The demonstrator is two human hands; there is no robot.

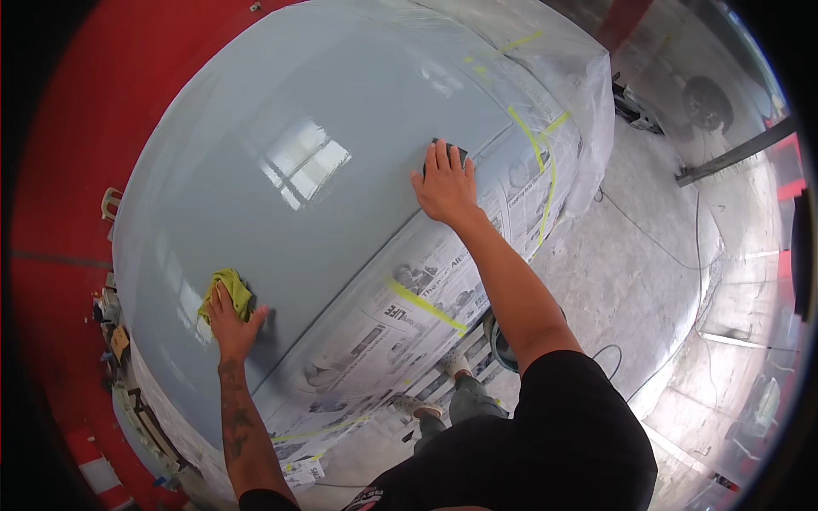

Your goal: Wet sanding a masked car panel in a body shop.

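A broad, glossy grey painted car panel (358, 119) spreads out in front of me. My left hand (228, 322) presses a crumpled yellow-green cloth (228, 288) onto its left part, with the thumb held apart. Farther right, close to the panel's near edge, my right hand (446, 186) lies over a small black pad (463, 156), perhaps a sanding pad. Its fingers cover most of it, so its exact kind is hidden. Newspaper (358, 341) masks the side below the edge, fixed with yellow tape (426, 308).
Clear plastic sheeting (588, 94) wraps the far right end. A hose (656, 238) crosses the concrete floor (613, 281) on the right. A metal post (741, 153) stands beyond. Near my feet is a round container (501, 345). Assorted items (115, 324) line the left side.
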